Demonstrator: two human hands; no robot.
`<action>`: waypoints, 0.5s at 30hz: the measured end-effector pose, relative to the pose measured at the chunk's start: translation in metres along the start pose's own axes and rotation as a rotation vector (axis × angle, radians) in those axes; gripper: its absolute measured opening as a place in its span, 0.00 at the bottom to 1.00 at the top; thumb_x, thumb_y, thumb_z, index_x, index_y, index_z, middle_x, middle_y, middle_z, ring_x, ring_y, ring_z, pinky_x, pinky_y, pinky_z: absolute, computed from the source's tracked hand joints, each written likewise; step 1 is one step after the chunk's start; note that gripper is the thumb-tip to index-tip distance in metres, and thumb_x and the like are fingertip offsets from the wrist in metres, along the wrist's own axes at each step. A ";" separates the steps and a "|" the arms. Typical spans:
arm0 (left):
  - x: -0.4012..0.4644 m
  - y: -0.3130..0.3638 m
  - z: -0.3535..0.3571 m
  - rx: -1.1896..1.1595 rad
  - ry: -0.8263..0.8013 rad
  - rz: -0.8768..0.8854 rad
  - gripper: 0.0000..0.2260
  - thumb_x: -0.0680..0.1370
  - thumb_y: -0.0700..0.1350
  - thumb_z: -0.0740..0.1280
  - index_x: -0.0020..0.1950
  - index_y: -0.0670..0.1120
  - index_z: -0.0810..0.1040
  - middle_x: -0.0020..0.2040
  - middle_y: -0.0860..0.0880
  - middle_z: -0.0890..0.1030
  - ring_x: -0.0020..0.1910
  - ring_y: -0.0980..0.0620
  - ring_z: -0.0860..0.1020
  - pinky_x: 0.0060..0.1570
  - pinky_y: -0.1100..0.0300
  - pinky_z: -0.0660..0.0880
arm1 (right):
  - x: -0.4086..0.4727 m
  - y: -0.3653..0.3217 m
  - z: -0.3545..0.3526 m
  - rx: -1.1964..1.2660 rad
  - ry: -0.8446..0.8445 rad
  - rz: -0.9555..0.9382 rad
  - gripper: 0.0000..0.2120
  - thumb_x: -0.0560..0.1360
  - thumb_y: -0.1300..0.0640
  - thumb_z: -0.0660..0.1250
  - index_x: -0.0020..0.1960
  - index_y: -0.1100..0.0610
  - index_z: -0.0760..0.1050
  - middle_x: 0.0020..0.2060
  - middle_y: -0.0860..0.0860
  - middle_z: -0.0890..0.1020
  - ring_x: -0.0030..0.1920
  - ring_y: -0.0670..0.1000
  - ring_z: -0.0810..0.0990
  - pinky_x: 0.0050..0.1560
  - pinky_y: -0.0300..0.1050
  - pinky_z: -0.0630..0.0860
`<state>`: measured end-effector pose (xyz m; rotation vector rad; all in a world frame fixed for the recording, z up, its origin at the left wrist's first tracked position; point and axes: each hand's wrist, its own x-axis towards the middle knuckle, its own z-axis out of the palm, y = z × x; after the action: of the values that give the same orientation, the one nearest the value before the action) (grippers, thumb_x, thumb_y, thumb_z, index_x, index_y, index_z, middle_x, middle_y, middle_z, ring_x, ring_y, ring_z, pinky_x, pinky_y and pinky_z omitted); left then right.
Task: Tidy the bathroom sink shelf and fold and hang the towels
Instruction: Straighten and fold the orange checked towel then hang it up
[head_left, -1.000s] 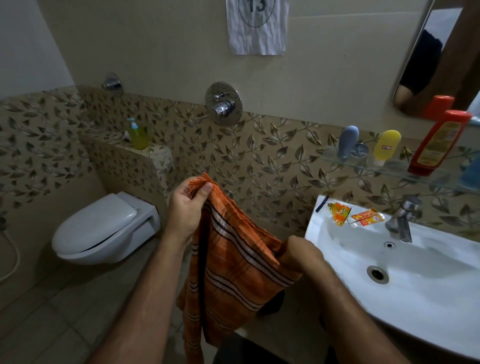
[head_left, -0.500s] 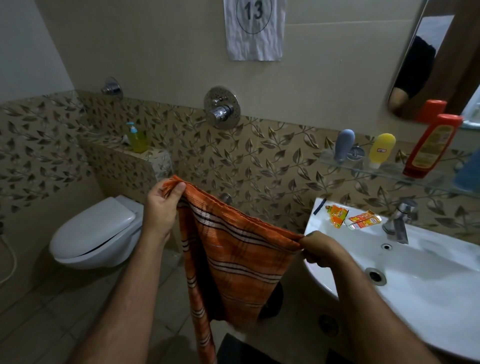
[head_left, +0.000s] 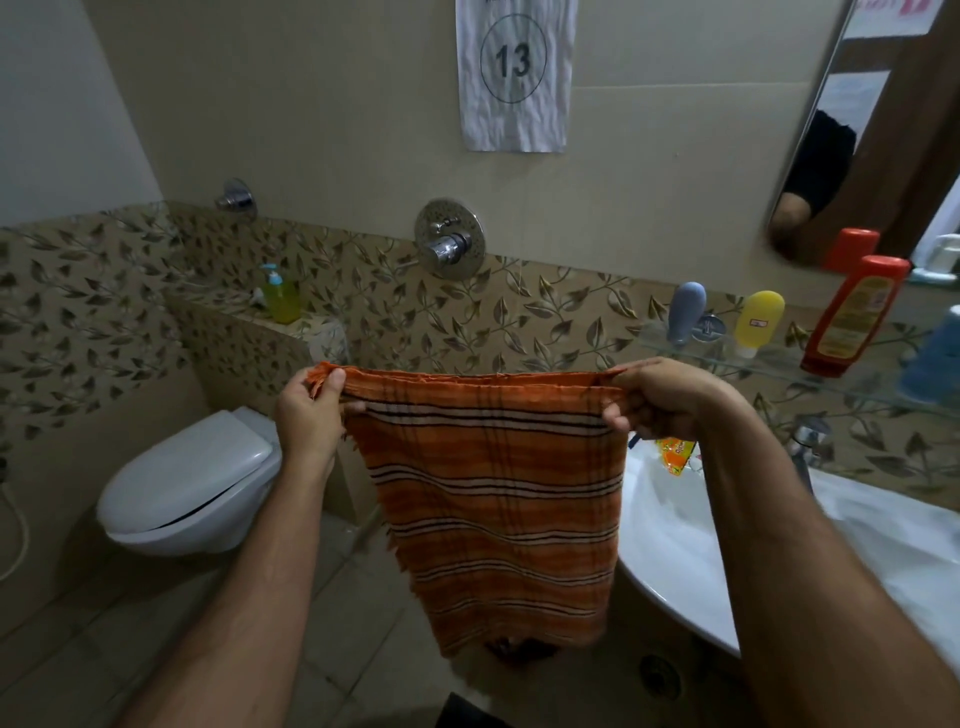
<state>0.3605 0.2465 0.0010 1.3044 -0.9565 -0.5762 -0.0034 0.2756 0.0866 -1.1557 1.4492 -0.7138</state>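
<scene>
The orange striped towel (head_left: 493, 499), bunched and slanting a moment ago, is now pulled taut and level: the left hand (head_left: 306, 415) at nine o'clock and the right hand (head_left: 660, 400) at three each close finger and thumb on a top corner. That squares it for the next fold. It hangs in front of the sink (head_left: 675, 561), seemingly doubled, though the layers are hard to count. The weave looks thin, soft and fringed; the glass shelf (head_left: 779, 358) at two o'clock carries smooth plastic bottles.
</scene>
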 end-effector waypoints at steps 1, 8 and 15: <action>0.000 0.002 0.002 -0.019 0.001 -0.010 0.03 0.81 0.45 0.63 0.52 0.47 0.75 0.40 0.48 0.81 0.30 0.58 0.81 0.25 0.63 0.74 | 0.000 -0.003 0.000 0.039 0.007 0.003 0.15 0.84 0.60 0.53 0.59 0.61 0.77 0.30 0.54 0.83 0.27 0.48 0.81 0.24 0.37 0.74; 0.008 0.017 0.008 -0.052 0.064 0.020 0.07 0.81 0.46 0.64 0.56 0.45 0.76 0.40 0.51 0.80 0.33 0.56 0.79 0.34 0.59 0.77 | -0.002 0.005 -0.008 0.074 -0.084 -0.164 0.14 0.75 0.55 0.69 0.59 0.60 0.79 0.51 0.58 0.86 0.50 0.55 0.86 0.47 0.48 0.82; 0.021 0.035 0.009 -0.020 0.095 0.094 0.04 0.81 0.47 0.64 0.46 0.51 0.75 0.39 0.51 0.79 0.38 0.54 0.78 0.42 0.55 0.77 | 0.004 0.007 0.012 -0.385 0.353 -0.460 0.07 0.74 0.52 0.72 0.43 0.55 0.83 0.36 0.52 0.85 0.38 0.54 0.82 0.36 0.46 0.78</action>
<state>0.3585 0.2320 0.0399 1.2511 -0.9263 -0.4465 0.0068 0.2766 0.0760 -1.7637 1.6787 -1.0220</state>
